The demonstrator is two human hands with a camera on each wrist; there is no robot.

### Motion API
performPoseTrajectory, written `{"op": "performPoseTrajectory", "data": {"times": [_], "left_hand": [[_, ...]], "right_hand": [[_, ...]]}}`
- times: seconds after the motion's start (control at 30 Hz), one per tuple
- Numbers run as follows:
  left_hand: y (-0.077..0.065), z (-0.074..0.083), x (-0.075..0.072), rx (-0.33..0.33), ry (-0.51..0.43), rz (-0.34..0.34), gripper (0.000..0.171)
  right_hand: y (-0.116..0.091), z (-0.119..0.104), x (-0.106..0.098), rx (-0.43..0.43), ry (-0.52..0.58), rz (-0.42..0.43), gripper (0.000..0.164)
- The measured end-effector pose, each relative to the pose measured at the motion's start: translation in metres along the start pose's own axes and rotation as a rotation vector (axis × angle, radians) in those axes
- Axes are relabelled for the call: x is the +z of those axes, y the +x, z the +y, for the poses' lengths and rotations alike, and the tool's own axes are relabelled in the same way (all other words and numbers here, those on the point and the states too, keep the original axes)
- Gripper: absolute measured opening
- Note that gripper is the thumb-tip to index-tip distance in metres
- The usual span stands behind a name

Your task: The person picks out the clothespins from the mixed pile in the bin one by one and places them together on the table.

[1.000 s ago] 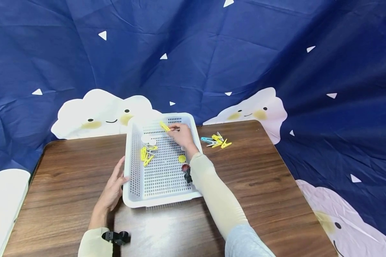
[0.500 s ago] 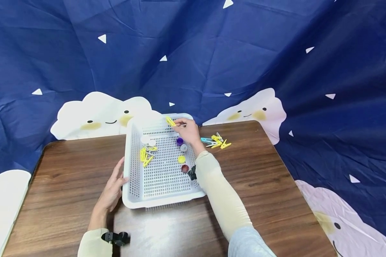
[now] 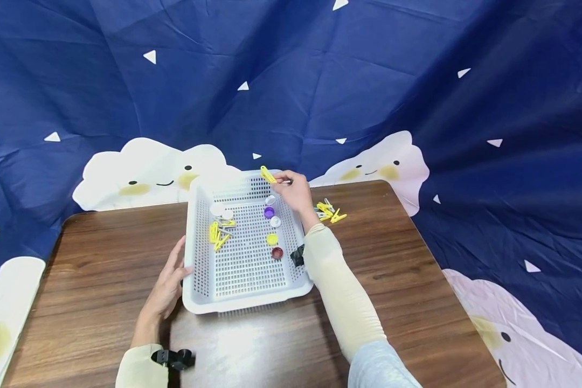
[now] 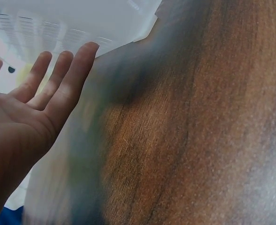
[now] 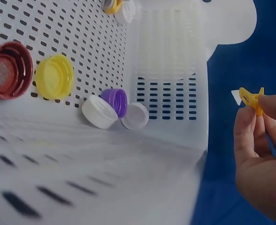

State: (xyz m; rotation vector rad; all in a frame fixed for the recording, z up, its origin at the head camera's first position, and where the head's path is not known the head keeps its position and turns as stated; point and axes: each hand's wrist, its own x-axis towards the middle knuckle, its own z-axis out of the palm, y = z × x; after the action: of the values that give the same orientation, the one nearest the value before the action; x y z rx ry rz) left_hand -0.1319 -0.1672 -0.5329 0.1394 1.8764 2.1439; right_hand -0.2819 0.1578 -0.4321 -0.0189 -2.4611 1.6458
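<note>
My right hand (image 3: 296,193) pinches a yellow clothespin (image 3: 268,175) between thumb and fingers, raised over the back rim of a white perforated basket (image 3: 247,305). In the right wrist view the clothespin (image 5: 251,99) sticks out past the fingertips. My left hand (image 3: 167,285) rests against the basket's left side with fingers extended; the left wrist view shows those fingers spread along the wall. Along the basket's right side lie a dark red bottle cap (image 3: 277,253), a yellow cap (image 3: 272,239), a purple cap (image 3: 269,213) and white caps (image 3: 275,221).
Inside the basket at left are yellow clothespins (image 3: 214,233), a grey one among them, and white caps (image 3: 217,209). More clothespins (image 3: 331,210) lie on the wooden table (image 3: 393,280) right of the basket. A blue cloth (image 3: 271,97) hangs behind.
My right hand has moved back and to the right with the yellow clothespin, uncovering the purple and white caps. The left hand stays at the basket's left side.
</note>
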Motion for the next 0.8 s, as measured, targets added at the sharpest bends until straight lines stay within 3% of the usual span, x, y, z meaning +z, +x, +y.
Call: {"op": "performPoseTrajectory", "data": {"times": [0.8], "left_hand": [[0.0, -0.003, -0.002, 0.012, 0.006, -0.006, 0.074]], "right_hand": [[0.008, 0.0, -0.032, -0.027, 0.092, 0.069, 0.019]]}}
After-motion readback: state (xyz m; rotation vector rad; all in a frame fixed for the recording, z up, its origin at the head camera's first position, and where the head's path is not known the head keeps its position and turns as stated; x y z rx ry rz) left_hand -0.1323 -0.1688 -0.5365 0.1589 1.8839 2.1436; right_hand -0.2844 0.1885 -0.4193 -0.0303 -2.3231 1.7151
